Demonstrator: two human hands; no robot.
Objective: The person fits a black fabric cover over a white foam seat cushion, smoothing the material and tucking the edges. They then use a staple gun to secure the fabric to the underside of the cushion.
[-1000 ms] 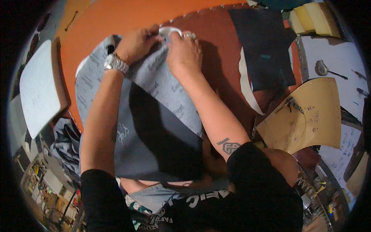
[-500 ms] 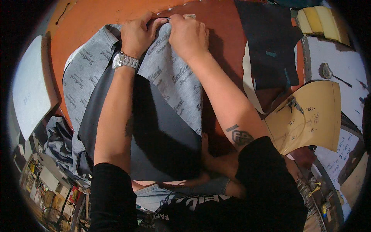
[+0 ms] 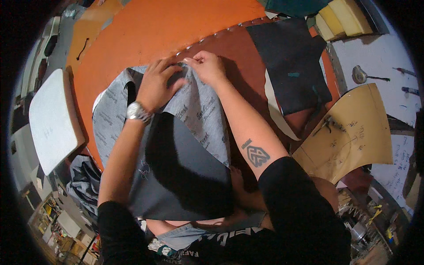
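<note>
A black vinyl sheet (image 3: 190,181) with grey printed cloth backing (image 3: 203,119) lies over my lap and the near part of the work surface. Its far part is turned so that the grey side shows. My right hand (image 3: 206,70) pinches the sheet's far edge between thumb and fingertips. Just left of it, my left hand (image 3: 157,84) is over the grey backing, thumb apart from the other fingers and nothing held in it. Whether its fingertips touch the cloth, I cannot tell. A metal watch (image 3: 138,112) is on my left wrist.
Beyond the sheet spread orange (image 3: 176,26) and red-brown (image 3: 240,48) coverings. A black piece (image 3: 287,66) lies to the right, near yellow foam blocks (image 3: 344,17) and a curved tan template (image 3: 353,128). At left stands a white padded panel (image 3: 55,119), with crumpled dark material (image 3: 84,181) below it.
My left hand has let go of the sheet's far edge and its fingers have spread. My right hand still grips the edge. The view has shifted, showing more beyond the sheet.
</note>
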